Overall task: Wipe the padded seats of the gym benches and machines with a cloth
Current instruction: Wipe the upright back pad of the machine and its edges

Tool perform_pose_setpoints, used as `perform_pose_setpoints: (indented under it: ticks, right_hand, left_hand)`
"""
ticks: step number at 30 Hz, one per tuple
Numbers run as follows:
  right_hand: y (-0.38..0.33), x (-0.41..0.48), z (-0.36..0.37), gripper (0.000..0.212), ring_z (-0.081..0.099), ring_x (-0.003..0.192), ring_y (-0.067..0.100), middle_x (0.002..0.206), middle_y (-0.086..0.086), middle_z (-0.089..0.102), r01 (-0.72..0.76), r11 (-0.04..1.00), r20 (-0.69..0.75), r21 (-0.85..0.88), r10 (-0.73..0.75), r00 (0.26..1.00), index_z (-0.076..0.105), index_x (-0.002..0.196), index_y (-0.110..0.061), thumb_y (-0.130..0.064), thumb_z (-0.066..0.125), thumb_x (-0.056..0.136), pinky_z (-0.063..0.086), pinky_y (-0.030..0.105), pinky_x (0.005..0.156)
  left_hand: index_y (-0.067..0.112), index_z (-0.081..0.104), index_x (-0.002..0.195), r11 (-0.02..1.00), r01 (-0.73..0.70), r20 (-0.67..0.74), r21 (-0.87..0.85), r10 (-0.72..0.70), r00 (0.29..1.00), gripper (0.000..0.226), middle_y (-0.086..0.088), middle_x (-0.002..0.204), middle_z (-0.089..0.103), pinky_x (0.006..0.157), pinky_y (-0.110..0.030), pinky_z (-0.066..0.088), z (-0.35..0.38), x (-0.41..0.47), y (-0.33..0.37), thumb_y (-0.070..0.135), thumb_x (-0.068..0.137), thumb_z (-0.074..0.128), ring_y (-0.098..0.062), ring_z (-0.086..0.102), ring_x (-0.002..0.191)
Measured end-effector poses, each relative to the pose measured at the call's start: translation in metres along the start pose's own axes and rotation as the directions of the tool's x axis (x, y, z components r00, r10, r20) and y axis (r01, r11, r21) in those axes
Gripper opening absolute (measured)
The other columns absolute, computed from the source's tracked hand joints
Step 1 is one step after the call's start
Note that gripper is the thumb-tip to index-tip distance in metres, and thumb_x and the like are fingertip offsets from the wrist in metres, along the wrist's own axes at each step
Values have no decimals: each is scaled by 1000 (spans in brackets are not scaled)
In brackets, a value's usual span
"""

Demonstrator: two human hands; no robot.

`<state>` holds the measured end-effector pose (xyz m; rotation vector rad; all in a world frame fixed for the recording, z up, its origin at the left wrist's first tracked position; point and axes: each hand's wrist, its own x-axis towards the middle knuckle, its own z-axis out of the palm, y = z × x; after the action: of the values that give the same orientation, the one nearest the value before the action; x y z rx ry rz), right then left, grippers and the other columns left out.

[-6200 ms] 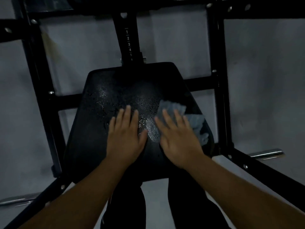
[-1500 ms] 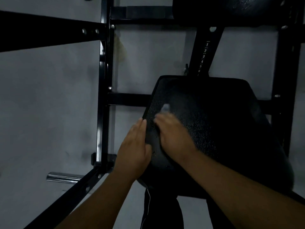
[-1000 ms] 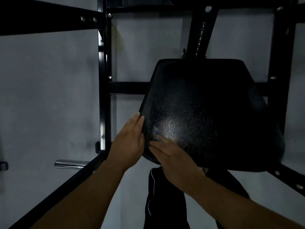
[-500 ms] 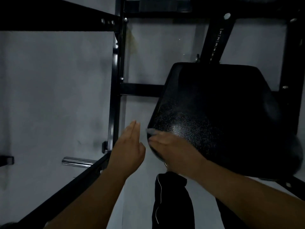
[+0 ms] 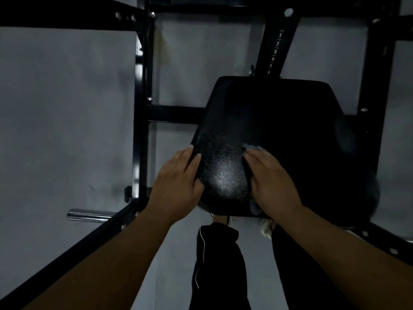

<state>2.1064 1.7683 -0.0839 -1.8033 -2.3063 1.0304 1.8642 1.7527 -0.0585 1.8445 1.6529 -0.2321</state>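
Head view: since half a second ago the right hand (image 5: 270, 182) has slid inward from the left rim of the black textured padded seat (image 5: 223, 175), and the left hand (image 5: 176, 186) has come to touch that rim. Wiping is under way. The right hand's flat, straight fingers press the crumpled grey cloth (image 5: 251, 148) on the seat's front half, while the left braces, fingers straight. Next probably comes the dark right side. One seat, one cloth, two hands.

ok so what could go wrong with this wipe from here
1. The cloth lies almost hidden under the flat right hand, not pinched, so it may slip out near the front edge of the seat.
2. The seat's right part is very dark, so missed patches would be hard to spot.
3. The left hand rests on the seat's left edge, which may go unwiped.
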Motion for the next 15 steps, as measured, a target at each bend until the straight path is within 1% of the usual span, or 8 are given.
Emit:
perform_pose_setpoints:
  ticks: [2,5,7,9,11,12,14,15]
  right_hand:
    - [-24,-1,6,52,45,137,35,144,19,52,-38,999,-52,19,38,998,57,132,2,10,58,81,37,46,115]
    - [-28,-61,16,44,44,137,28,143,13,51,252,968,65,16,-253,965,58,132,0,2,51,88,33,38,117]
    - [7,-88,1,51,45,135,28,143,10,52,285,956,82,69,-290,954,54,136,-4,4,51,86,29,36,118]
    - [54,-82,-25,59,52,129,35,140,15,56,94,995,21,-16,-94,995,54,138,-5,-4,41,81,30,37,114]
    - [84,-45,-50,63,51,130,40,140,21,55,-159,987,-60,-21,157,986,56,136,1,-17,33,80,32,39,115]
    - [86,-25,-55,62,48,132,41,140,22,54,-211,977,-56,-15,210,976,56,135,3,-17,34,81,33,41,116]
    - [68,3,-46,52,50,130,38,132,20,60,-196,980,-34,-26,196,980,60,129,3,-5,42,81,31,48,118]
    - [55,6,-37,48,54,123,33,123,16,65,-128,992,-39,-20,128,991,64,123,0,-3,42,80,29,46,119]
  left_hand:
    - [10,43,148,999,-34,-11,15,34,999,62,-13,159,32,119,-46,25,2,4,14,37,93,32,-31,29,146]
    - [9,45,147,993,-114,-9,16,114,993,61,-13,159,33,119,-46,23,7,10,41,38,95,34,-31,29,147]
    - [9,46,146,986,-164,-3,13,164,986,60,-13,158,33,119,-47,25,12,13,59,36,93,37,-31,30,146]
    - [10,46,146,981,-195,7,19,195,981,61,-12,158,34,120,-45,22,18,17,75,36,92,39,-30,30,146]
    - [10,46,146,977,-212,9,24,212,977,61,-12,158,35,120,-44,22,23,20,88,36,91,40,-29,30,146]
    - [10,46,147,974,-225,16,31,224,974,61,-11,158,35,120,-44,22,27,21,95,36,91,40,-28,30,146]
    - [11,44,148,971,-233,30,54,232,972,63,-10,159,34,120,-43,19,33,24,107,37,91,38,-26,30,147]
    - [11,42,149,974,-217,30,61,216,976,64,-9,159,33,120,-43,18,35,25,111,38,91,35,-25,29,147]
